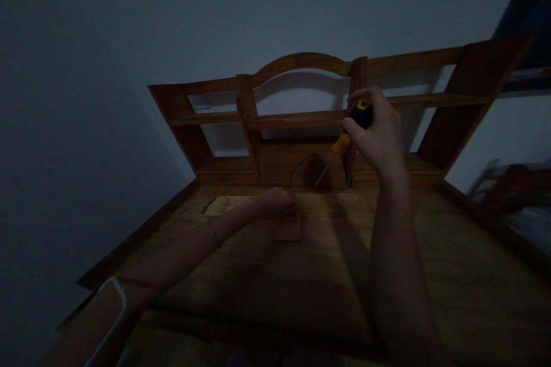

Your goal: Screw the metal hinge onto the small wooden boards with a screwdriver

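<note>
My right hand [381, 132] is raised at the right of the middle, its fingers closed round the handle of a screwdriver [342, 142]. The handle is black and yellow, and the metal shaft slants down to the left, its tip apart from my other hand. My left hand [279, 202] reaches in from the lower left, fingers curled closed over a small flat wooden piece [288, 230] lying on the wooden desktop [318, 275]. Whatever may be between those fingers is hidden. A thin dark curved line, perhaps a cable [297, 169], rises behind that hand.
A wooden shelf unit [301, 121] with an arched top rail stands along the back, against a pale wall. Left of centre, a light flat piece [224, 205] lies on the desktop. A wall socket [200, 103] shows through the left shelf opening. The room is dim.
</note>
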A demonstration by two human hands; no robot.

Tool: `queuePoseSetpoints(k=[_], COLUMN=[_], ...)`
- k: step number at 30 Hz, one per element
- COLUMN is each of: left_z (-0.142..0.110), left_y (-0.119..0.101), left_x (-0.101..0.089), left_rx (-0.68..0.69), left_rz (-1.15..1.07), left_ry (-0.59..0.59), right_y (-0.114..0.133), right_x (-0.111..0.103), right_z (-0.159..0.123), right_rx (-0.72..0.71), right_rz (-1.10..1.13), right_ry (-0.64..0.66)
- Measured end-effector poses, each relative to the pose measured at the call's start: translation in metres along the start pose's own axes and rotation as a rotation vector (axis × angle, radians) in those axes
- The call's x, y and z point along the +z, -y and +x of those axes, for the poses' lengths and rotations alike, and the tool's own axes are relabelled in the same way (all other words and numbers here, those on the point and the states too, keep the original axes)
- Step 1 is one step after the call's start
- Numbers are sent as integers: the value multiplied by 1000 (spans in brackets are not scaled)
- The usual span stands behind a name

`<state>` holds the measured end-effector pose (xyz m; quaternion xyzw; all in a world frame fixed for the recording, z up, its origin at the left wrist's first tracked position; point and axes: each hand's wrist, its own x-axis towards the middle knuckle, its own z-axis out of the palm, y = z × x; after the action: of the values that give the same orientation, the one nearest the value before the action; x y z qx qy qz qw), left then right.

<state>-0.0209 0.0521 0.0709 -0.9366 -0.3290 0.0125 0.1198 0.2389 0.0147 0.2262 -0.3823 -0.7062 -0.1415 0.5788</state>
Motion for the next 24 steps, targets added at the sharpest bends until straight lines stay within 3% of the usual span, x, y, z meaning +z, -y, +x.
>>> queuePoseSetpoints(k=[7,10,15,19,21,24], left_z=[5,11,6,-35,-68,-128], left_y=[6,10,21,46,66,102], left_x=[-7,-6,11,22,24,27], left_rx=[-71,-212,-395,-532,-616,-855], left_rz=[-52,-185,-707,-855,-776,-595], left_ry=[-74,-234,-585,-721,-694,-643], right_y=[0,0,1,0,-2,-2], right_x=[-1,-1,-5,-7,-7,-8], right_z=[0,0,-1,0,0,1], right_rx=[12,6,-4,14,22,30], right_rz=[12,7,4,0,3,17], right_ry=[0,7,14,4,-3,15])
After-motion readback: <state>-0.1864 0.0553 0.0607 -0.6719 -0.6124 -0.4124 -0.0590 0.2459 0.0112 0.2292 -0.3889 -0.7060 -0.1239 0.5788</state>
